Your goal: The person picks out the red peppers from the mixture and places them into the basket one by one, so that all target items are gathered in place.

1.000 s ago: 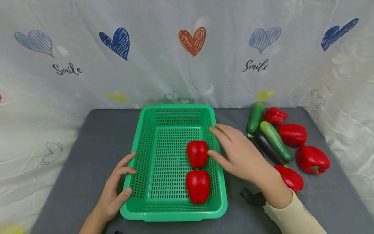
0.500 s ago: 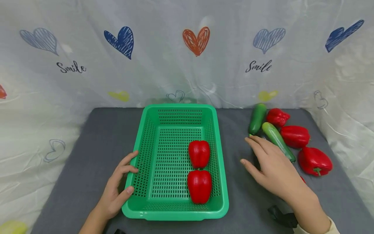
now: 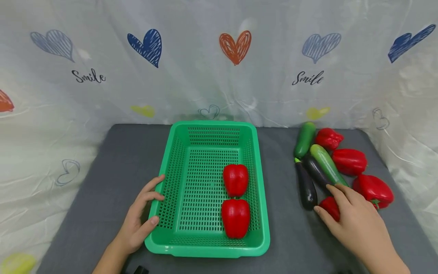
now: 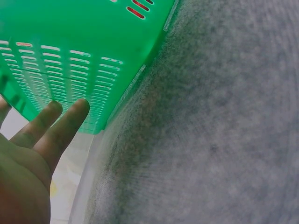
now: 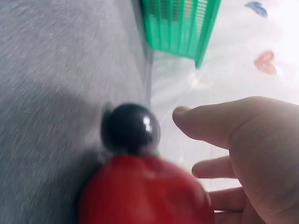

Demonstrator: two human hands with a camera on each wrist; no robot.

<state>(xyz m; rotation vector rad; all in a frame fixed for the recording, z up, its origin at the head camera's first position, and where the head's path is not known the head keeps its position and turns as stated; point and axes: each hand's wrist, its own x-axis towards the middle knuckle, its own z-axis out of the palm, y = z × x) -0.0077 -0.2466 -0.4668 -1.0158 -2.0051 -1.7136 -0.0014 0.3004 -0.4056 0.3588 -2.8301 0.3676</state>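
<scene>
My left hand (image 3: 138,215) rests at the left rim of a green plastic basket (image 3: 208,252), with fingertips and thumb on the edge. In the left wrist view two fairly straight fingers (image 4: 60,133) lie beside its slotted outer wall. Two red bell peppers (image 3: 235,180) sit inside, along the basket's right side. My right hand (image 3: 359,222) hovers over another red bell pepper (image 3: 329,208), partly hidden under it. The right wrist view shows the thumb (image 5: 205,122) apart from that pepper, the fingers beyond it; whether they touch it I cannot tell. A dark eggplant (image 3: 305,186) lies just left of the pepper.
Another eggplant (image 3: 316,171), a light green zucchini (image 3: 326,161) and a darker green cucumber-like vegetable (image 3: 304,140) lie behind the right hand. Several more red bell peppers (image 3: 373,189) line the right side. A white curtain with printed hearts (image 3: 236,47) hangs behind the grey tabletop (image 3: 130,152).
My right hand has moved from the basket's right rim out to the right and down to the nearest loose pepper. The left hand stays at the basket. The head view has shifted slightly.
</scene>
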